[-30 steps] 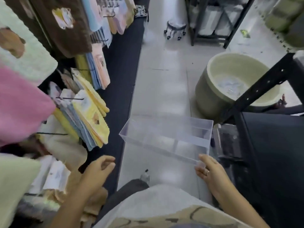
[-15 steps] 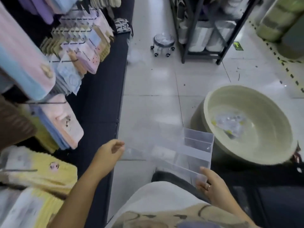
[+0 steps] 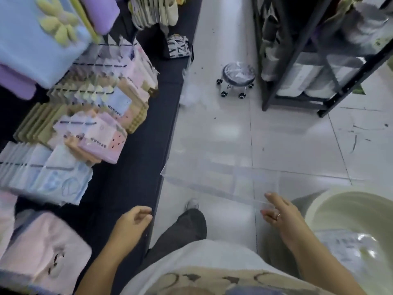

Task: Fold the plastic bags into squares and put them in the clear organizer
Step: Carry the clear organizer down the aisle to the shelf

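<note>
The clear organizer (image 3: 212, 179) hangs blurred over the floor tiles in front of me, its dividers faintly visible. My right hand (image 3: 280, 216) grips its near right corner, thumb on top and fingers below. My left hand (image 3: 134, 220) hovers to the left with loosely curled fingers, holding nothing and apart from the organizer. Crumpled clear plastic bags (image 3: 344, 245) lie inside a pale green basin (image 3: 340, 199) at the lower right.
Hanging packs of towels (image 3: 95, 124) fill the display on the left above a dark plinth (image 3: 138, 167). A small wheeled stool (image 3: 236, 79) and a black metal rack (image 3: 297, 99) stand further down the aisle. My shoe (image 3: 191, 204) is below the organizer.
The view has swung, so the basin now sits at the lower right. My right hand keeps its hold on the organizer, which now looks flatter and blurred. My left hand stays off it.
</note>
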Demonstrator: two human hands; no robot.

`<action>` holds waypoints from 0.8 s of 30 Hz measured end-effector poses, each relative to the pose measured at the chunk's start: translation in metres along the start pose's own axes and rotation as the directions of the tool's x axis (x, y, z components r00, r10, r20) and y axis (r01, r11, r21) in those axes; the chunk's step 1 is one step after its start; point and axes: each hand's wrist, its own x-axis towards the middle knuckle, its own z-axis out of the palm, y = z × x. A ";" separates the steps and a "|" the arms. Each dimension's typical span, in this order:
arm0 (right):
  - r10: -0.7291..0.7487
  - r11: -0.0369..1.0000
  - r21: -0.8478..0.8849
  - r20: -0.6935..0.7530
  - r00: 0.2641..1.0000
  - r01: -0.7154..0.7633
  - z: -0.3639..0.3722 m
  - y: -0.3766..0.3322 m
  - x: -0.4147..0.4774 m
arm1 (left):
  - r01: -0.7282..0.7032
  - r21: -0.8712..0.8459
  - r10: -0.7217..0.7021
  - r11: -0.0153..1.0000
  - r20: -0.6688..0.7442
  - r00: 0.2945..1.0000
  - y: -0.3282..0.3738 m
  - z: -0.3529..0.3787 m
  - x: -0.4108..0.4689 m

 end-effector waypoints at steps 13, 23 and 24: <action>0.103 0.990 0.106 -0.089 0.991 -0.093 0.065 -0.231 0.254 | -0.285 0.146 0.284 0.947 0.032 0.958 0.348 -0.008 0.383; 0.067 0.964 -0.263 0.093 0.993 -0.040 0.103 -0.479 0.532 | 0.042 -0.102 -0.050 0.994 -0.076 0.996 0.461 0.069 0.547; 0.061 0.950 -0.312 0.123 0.991 -0.019 0.113 -0.506 0.556 | 0.069 -0.124 -0.080 0.990 -0.085 0.993 0.465 0.069 0.555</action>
